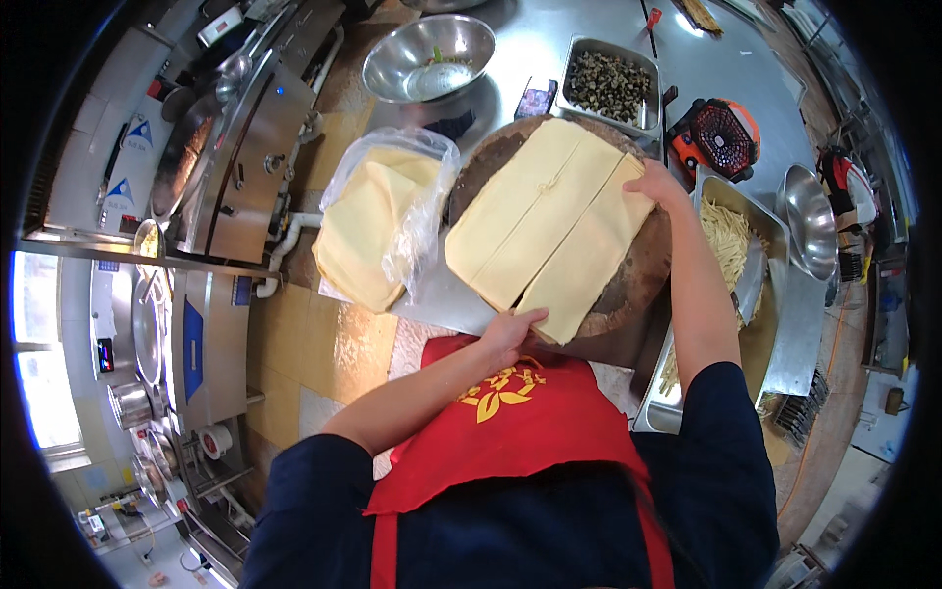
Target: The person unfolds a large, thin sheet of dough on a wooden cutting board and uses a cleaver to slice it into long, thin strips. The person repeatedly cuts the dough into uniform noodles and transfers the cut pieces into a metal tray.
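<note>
Pale yellow sheets (544,213), stacked and cut lengthwise into strips, lie on a round wooden chopping block (633,280). My left hand (509,337) grips the near end of the right-hand strip, its thumb on top beside the cut. With my right hand (655,184) I hold the far right corner of that same strip, fingertips on its upper face. A narrow gap parts this strip from the sheets to its left. More folded yellow sheets (368,221) lie in an open clear plastic bag (419,243) to the left of the block.
Behind the block stand a steel bowl (430,59) and a metal tray of dark chopped pieces (609,87). An orange and black fan (717,138) sits at the back right. On the right, a deep tray (776,294) holds cut strips and a broad blade (751,280); another steel bowl (806,221) is beyond.
</note>
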